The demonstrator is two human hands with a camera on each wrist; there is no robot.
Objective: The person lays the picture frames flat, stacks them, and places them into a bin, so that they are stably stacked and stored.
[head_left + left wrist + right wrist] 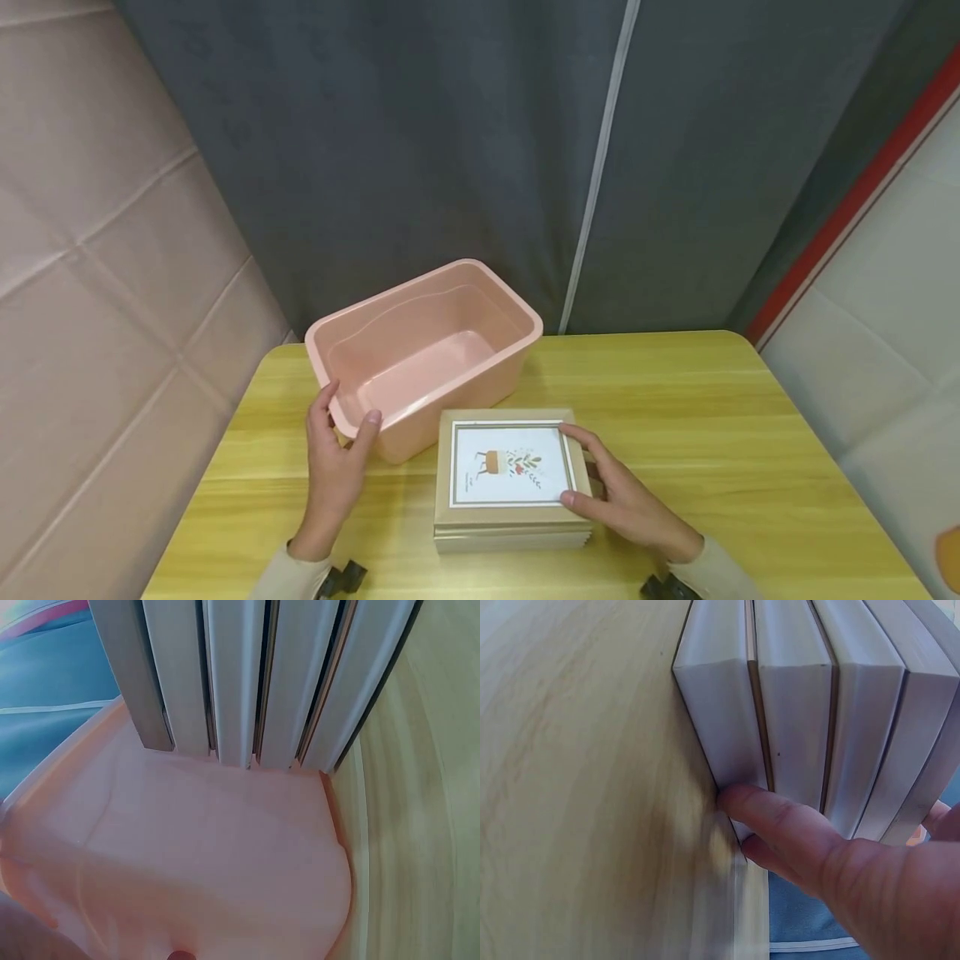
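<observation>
A pink plastic bin stands at an angle near the back left of the table. At its near-left corner my left hand grips the rim, thumb on the near side and a finger over the left side. In front of the bin lies a stack of several picture frames. The top one has a gold-beige border and a print of flowers on an orange stool. My right hand holds the stack's right end, thumb and index finger at the top frame; in the right wrist view, fingers reach the lowest frame.
The yellow wood-grain table extends to the right of the stack. A dark grey curtain hangs behind its back edge, close to the bin. Light quilted walls flank both sides.
</observation>
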